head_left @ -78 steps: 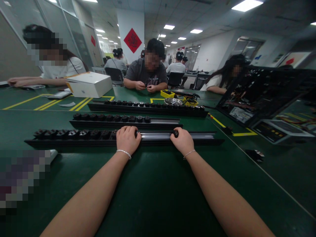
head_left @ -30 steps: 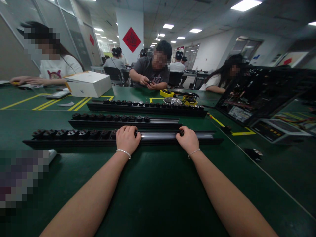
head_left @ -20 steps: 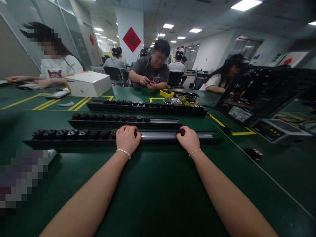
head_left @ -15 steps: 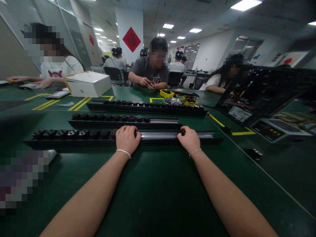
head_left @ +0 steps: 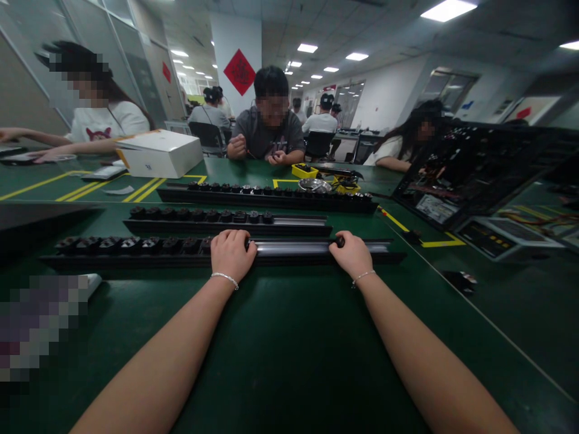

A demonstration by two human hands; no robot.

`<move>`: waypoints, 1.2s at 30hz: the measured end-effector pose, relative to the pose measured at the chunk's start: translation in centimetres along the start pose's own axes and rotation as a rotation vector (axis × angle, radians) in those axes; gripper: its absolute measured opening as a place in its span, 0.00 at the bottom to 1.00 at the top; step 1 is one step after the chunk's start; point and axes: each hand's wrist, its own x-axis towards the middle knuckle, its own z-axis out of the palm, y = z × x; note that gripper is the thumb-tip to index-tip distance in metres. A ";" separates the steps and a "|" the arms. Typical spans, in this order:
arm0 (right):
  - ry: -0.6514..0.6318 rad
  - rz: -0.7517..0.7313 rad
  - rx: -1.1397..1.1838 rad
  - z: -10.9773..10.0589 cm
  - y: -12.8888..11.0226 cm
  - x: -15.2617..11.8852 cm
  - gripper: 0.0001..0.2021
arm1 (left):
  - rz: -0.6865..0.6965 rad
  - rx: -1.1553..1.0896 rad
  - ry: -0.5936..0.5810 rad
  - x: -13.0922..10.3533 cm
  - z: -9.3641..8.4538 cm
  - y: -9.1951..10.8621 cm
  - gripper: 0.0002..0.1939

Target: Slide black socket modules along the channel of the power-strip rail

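Several black plug-socket modules point(head_left: 129, 243) line the left part of the nearest black power track point(head_left: 136, 261), lying lengthwise across the green table point(head_left: 280, 337). At the row's right end, my left hand point(head_left: 230, 253) is curled closed over the track around a dark piece point(head_left: 247, 243), mostly hidden. Bare silvery channel point(head_left: 294, 248) shows between my hands. My right hand point(head_left: 354, 256) pinches a small black module point(head_left: 339, 241) at the channel, fingers nearly closed. I judge this as positioning along the track; moving that module would call for a level grip, aligned with the channel.
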 end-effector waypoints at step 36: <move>0.058 0.026 0.024 -0.2 2.0 -0.1 0.18 | 0.013 0.033 -0.001 0.0 0.1 -0.1 0.12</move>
